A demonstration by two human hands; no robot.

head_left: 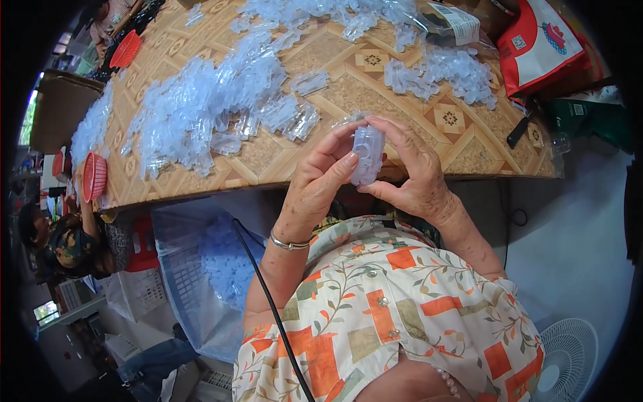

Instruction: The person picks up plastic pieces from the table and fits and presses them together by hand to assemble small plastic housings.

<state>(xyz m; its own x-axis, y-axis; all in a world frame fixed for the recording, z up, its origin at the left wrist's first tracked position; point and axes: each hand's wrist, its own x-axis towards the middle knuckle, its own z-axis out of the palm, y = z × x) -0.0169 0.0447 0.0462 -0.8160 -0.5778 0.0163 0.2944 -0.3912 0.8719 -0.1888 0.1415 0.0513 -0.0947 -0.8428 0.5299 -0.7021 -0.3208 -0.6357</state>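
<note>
Between my two hands, just over the table's near edge, is a small translucent, bluish plastic piece (367,153) with rounded shapes on it. My left hand (323,173) grips its left side, the thumb pressed on its face. My right hand (416,167) curves round the other side, with a fingertip at the top and the thumb near the bottom. Whether it is one part or several stacked together, I cannot tell. Beyond my hands, a large heap of clear plastic pieces (201,100) spreads over the patterned table (335,57). A smaller pile (449,75) lies to the right.
Red plastic baskets (94,177) sit at the left, near other people (67,241). A lined crate (177,268) of bluish pieces stands below the table. At the right are a red-and-white bag (529,63), a black-handled tool (517,132) and a fan (566,358). A black cable (271,305) crosses my left arm.
</note>
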